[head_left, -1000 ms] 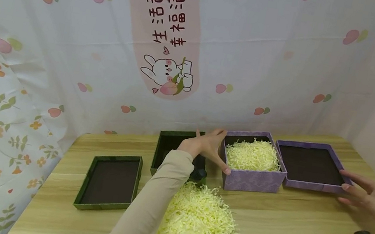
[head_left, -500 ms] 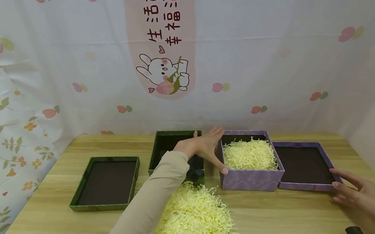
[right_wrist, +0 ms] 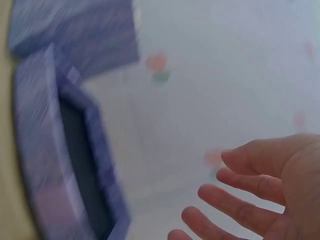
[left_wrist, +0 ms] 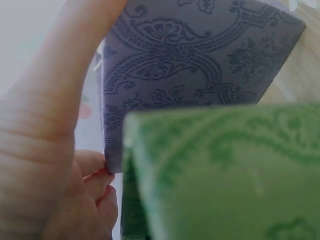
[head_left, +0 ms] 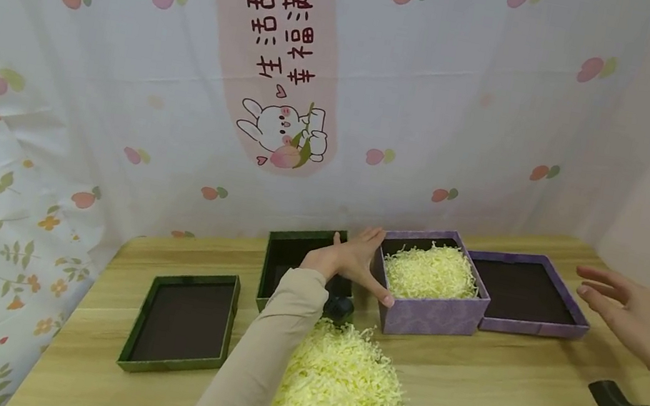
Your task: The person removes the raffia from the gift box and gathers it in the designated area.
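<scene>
In the head view my left hand [head_left: 351, 258] spans the left side of a purple patterned box [head_left: 435, 317], thumb at its front corner and fingers at its back corner. The left wrist view shows fingertips against the edge of that box [left_wrist: 175, 60]. Pale yellow shredded paper [head_left: 430, 272] fills much of it. Directly right of the box lies a shallow purple lid [head_left: 538, 329], dark inside. My right hand [head_left: 631, 315] hovers beyond the lid's right edge, fingers relaxed, holding nothing. The right wrist view has the lid [right_wrist: 45, 140] apart from the fingers.
Left of the purple box stands a green box [head_left: 309, 235], partly hidden behind my left arm. A green lid [head_left: 186, 324] lies farther left. A heap of yellow shredded paper [head_left: 338, 401] sits at the front. A patterned curtain [head_left: 421, 104] hangs behind the table.
My right hand has let go of the purple lid's right edge and moved up and away from it. My left hand stays at the purple box.
</scene>
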{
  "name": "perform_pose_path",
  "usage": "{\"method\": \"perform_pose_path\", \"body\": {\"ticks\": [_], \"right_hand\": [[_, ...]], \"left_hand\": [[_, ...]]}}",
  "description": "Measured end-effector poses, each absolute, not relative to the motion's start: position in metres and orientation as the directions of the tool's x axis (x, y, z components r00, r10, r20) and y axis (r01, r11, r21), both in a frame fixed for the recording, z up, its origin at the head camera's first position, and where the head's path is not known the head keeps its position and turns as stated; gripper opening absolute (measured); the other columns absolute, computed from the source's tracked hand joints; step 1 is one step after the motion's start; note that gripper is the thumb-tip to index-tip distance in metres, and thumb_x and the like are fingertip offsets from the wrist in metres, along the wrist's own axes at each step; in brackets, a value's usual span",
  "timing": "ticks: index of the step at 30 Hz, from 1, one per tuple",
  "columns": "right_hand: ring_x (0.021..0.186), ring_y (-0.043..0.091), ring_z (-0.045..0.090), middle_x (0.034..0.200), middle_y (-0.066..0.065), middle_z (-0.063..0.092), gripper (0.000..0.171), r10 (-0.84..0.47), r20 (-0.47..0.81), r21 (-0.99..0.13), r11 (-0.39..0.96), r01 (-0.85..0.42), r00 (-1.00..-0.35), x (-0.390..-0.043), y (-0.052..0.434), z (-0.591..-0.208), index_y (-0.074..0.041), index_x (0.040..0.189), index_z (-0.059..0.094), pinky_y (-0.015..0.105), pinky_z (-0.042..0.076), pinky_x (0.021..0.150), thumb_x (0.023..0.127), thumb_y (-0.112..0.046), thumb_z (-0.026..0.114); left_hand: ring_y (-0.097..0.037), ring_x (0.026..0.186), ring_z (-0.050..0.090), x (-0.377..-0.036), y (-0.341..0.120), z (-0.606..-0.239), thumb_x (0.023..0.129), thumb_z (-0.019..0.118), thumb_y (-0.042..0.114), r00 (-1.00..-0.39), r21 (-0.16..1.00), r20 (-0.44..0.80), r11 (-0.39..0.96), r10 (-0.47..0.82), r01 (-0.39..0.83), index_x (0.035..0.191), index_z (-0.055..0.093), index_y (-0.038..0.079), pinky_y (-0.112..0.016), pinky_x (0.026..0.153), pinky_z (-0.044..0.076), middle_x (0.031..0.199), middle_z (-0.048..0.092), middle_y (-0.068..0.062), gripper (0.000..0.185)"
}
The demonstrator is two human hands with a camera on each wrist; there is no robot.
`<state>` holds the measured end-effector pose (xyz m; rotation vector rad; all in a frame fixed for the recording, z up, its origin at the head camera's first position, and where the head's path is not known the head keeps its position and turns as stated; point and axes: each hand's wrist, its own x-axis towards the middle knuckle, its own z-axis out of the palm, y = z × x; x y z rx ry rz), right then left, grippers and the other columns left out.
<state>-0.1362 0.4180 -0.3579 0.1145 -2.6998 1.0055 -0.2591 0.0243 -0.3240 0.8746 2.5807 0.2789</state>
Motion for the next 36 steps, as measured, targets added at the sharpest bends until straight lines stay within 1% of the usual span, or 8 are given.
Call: {"method": "perform_pose_path", "body": {"ticks": [3,4,8,12,16,22,28,36], "right_hand": [[0.102,-0.001,0.049,0.124,-0.006,0.053,0.043,-0.005,0.279,-0.630,0.754,-0.187,-0.960,-0.140,0.396,-0.339,-0.004,0.134,0.048,0.041,0.045,0.083,0.097,-0.025,0.053],[0.104,-0.002,0.048,0.121,-0.012,0.051,0.042,-0.023,0.282,-0.625,0.754,-0.201,-0.959,-0.142,0.388,-0.333,-0.006,0.134,0.049,0.030,0.044,0.083,0.097,-0.025,0.053],[0.101,-0.012,0.047,0.121,-0.005,0.056,0.038,-0.158,0.313,-0.616,0.716,-0.327,-0.937,-0.153,0.353,-0.316,-0.006,0.131,0.053,0.005,0.038,0.073,0.094,-0.017,0.057],[0.113,0.019,0.054,0.128,0.021,0.052,0.042,-0.310,0.280,-0.603,0.680,-0.418,-0.909,-0.166,0.318,-0.307,0.001,0.132,0.049,0.025,0.046,0.087,0.094,-0.016,0.057],[0.117,0.043,0.046,0.134,0.024,0.046,0.049,-0.384,0.181,-0.584,0.699,-0.413,-0.905,-0.179,0.294,-0.304,0.002,0.134,0.046,0.056,0.042,0.088,0.095,-0.026,0.056],[0.105,0.045,0.053,0.130,0.026,0.048,0.065,-0.437,0.069,-0.517,0.753,-0.407,-0.897,-0.199,0.266,-0.313,0.003,0.138,0.041,0.056,0.045,0.082,0.092,-0.038,0.059],[0.122,0.046,0.038,0.139,0.030,0.035,0.084,-0.451,-0.091,-0.478,0.802,-0.358,-0.888,-0.217,0.241,-0.326,0.004,0.144,0.029,0.059,0.035,0.093,0.086,-0.047,0.063],[0.126,0.045,0.033,0.142,0.028,0.032,0.088,-0.394,-0.293,-0.399,0.878,-0.262,-0.871,-0.236,0.216,-0.343,0.002,0.144,0.030,0.059,0.032,0.097,0.082,-0.051,0.064]], "left_hand": [[-0.013,0.139,-0.012,-0.258,0.025,-0.325,0.069,0.073,0.059,-0.725,0.333,-0.303,0.782,0.618,0.527,0.149,-0.010,0.019,-0.061,0.104,-0.006,0.154,-0.013,0.003,0.122],[-0.013,0.139,-0.012,-0.258,0.025,-0.326,0.069,0.073,0.059,-0.726,0.339,-0.302,0.781,0.618,0.525,0.149,-0.010,0.019,-0.061,0.104,-0.007,0.154,-0.013,0.003,0.122],[-0.011,0.139,-0.013,-0.257,0.026,-0.327,0.069,0.073,0.059,-0.730,0.349,-0.298,0.782,0.615,0.516,0.149,-0.011,0.021,-0.061,0.104,-0.008,0.154,-0.014,0.004,0.122],[-0.011,0.138,-0.013,-0.256,0.027,-0.326,0.069,0.073,0.060,-0.735,0.338,-0.306,0.791,0.605,0.510,0.149,-0.011,0.021,-0.062,0.104,-0.007,0.154,-0.015,0.005,0.122],[-0.011,0.138,-0.014,-0.255,0.028,-0.326,0.069,0.073,0.060,-0.734,0.340,-0.319,0.796,0.599,0.501,0.149,-0.011,0.021,-0.062,0.103,-0.007,0.153,-0.016,0.005,0.123],[-0.014,0.139,-0.012,-0.256,0.030,-0.326,0.070,0.072,0.061,-0.733,0.343,-0.328,0.798,0.597,0.496,0.149,-0.013,0.021,-0.063,0.103,-0.007,0.153,-0.017,0.005,0.123],[-0.016,0.140,-0.010,-0.258,0.027,-0.326,0.070,0.070,0.063,-0.742,0.310,-0.324,0.807,0.587,0.503,0.149,-0.013,0.020,-0.064,0.103,-0.005,0.153,-0.017,0.004,0.122],[-0.014,0.139,-0.012,-0.258,0.023,-0.327,0.071,0.071,0.060,-0.731,0.355,-0.327,0.795,0.599,0.493,0.148,-0.014,0.021,-0.063,0.102,-0.008,0.153,-0.019,0.005,0.121]]}}
